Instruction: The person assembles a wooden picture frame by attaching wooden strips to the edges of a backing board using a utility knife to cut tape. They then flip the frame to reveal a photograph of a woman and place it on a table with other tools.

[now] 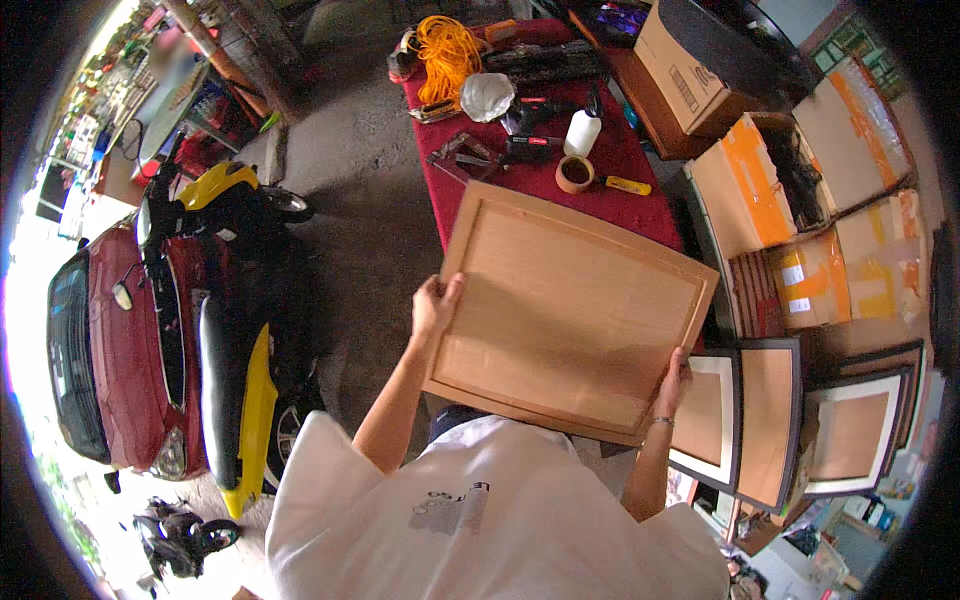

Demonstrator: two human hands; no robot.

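Between my two hands I hold a light brown wooden frame [570,310] with a flat panel set inside its raised border. It is tilted, its right side lower in the picture, and its far edge overlaps the near part of the table covered in red cloth [440,190]. My left hand [434,308] grips the left edge, thumb on the face. My right hand [672,384] is closed round the right edge near the lower corner; a bracelet shows at that wrist. Fingers behind the frame are hidden.
On the cloth lie orange rope [450,60], a white bottle [583,130], a tape roll [574,174] and a yellow-handled cutter [627,185]. Taped cardboard boxes [810,275] and several frames [770,420] stand at right. A yellow motorcycle [258,400] and red car [125,350] stand left.
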